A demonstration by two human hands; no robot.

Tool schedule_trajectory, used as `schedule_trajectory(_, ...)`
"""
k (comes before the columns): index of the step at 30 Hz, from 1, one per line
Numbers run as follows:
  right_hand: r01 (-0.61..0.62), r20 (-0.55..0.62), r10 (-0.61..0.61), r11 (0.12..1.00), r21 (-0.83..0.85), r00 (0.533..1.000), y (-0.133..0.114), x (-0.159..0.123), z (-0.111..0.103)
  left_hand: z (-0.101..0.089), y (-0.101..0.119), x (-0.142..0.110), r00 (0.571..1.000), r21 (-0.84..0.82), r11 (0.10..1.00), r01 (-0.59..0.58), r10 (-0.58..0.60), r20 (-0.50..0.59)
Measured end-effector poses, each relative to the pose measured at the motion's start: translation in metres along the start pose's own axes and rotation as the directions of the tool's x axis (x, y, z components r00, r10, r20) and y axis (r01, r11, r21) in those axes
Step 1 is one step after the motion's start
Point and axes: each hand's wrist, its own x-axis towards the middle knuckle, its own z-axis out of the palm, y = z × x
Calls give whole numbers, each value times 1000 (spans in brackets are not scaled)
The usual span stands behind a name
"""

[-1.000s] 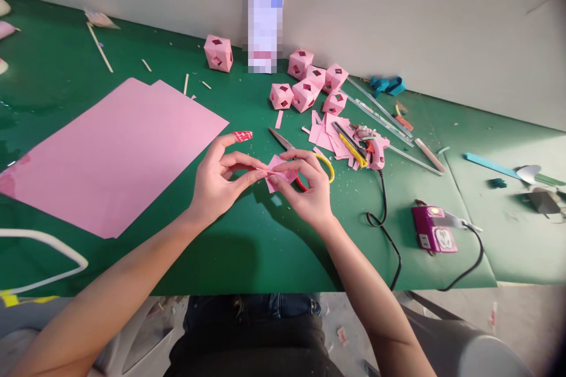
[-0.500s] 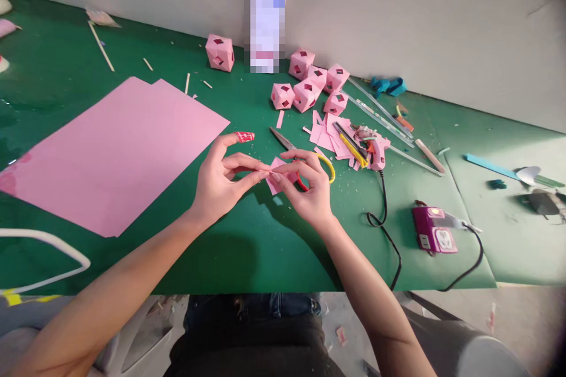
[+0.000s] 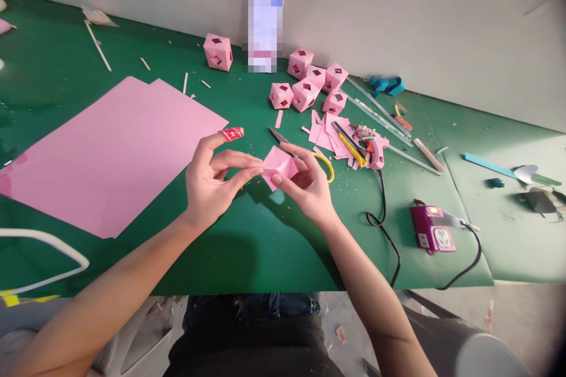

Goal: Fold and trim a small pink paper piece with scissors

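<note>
A small creased piece of pink paper (image 3: 279, 164) is held between both hands above the green table. My left hand (image 3: 216, 174) pinches its left corner between thumb and fingers; a red-and-white wrap covers the tip of one raised finger. My right hand (image 3: 307, 182) grips the paper's right side, thumb in front and fingers behind. Scissors (image 3: 328, 168) with yellow and red handles lie behind the right hand, partly hidden by it. Beyond the hands sits a group of folded pink paper shapes (image 3: 305, 94) with diamond-shaped openings, and one more shape (image 3: 218, 53) stands apart to the left.
Large pink sheets (image 3: 110, 159) lie at left. Right of the hands are pink paper scraps (image 3: 322, 132), a yellow box cutter (image 3: 351, 144), a pink glue gun (image 3: 377, 150) with a black cord, clear sticks (image 3: 384, 118) and a purple power box (image 3: 433, 230). A phone (image 3: 264, 26) leans on the wall.
The pink paper has been spread and tilted, so more of its creased face shows. My left hand has shifted slightly left, and the right fingers now sit behind the paper.
</note>
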Motion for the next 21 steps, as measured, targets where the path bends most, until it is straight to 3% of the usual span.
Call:
schedule_trajectory(4, -63, -61, 70, 992, 108, 996, -2, -1, 4, 2, -6, 1, 998, -66, 998, 19, -15, 67)
schedule_trajectory(7, -82, -82, 93, 987, 135, 992, 3, -1, 8, 5, -8, 0, 990, -53, 994, 99, -93, 106)
schedule_trajectory(12, -75, -68, 88, 983, 169, 994, 14, -2, 15, 7, -7, -2, 971, 36, 974, 222, -224, 80)
schedule_trajectory(21, -42, -256, 36, 999, -21, 966, 11, -4, 15, 9, -8, -3, 994, 112, 988, 109, -105, -42)
